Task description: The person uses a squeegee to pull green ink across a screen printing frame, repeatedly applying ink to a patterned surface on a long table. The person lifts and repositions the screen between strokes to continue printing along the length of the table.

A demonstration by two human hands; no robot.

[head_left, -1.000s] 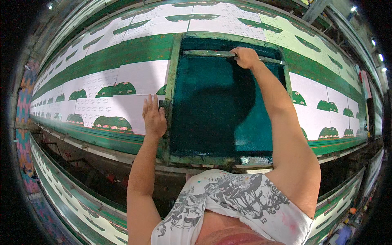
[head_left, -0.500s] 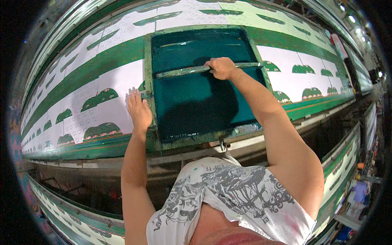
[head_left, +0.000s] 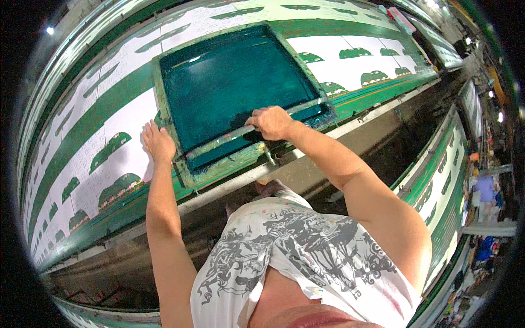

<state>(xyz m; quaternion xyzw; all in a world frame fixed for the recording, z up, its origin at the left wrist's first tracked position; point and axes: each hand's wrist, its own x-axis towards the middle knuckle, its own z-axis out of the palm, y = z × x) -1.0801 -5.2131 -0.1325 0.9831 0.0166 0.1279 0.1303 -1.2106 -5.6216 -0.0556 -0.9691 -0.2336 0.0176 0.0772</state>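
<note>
A printing screen with a worn green frame (head_left: 221,168) lies on the long table, its mesh (head_left: 235,82) coated in dark teal ink. My right hand (head_left: 272,123) is closed around the middle of a long squeegee (head_left: 216,143), which spans the screen near the frame's near side. At the frame's left side rests my left hand (head_left: 157,142), fingers stretched out over the white printed material and the palm's edge close to the frame. White sheets with dark green dome shapes (head_left: 112,150) run along the table. What lies under the screen is hidden.
A pale rail (head_left: 219,192) runs along the table's near edge, with a small metal bracket (head_left: 270,155) just below the screen. Beyond a dark aisle, another printed table (head_left: 437,191) stands at right. Assorted items, including a lilac object (head_left: 484,188), clutter the far right.
My right hand has drawn the squeegee toward me, from the screen's middle to its near side. My left hand stays beside the frame. The whole view has tilted and shifted.
</note>
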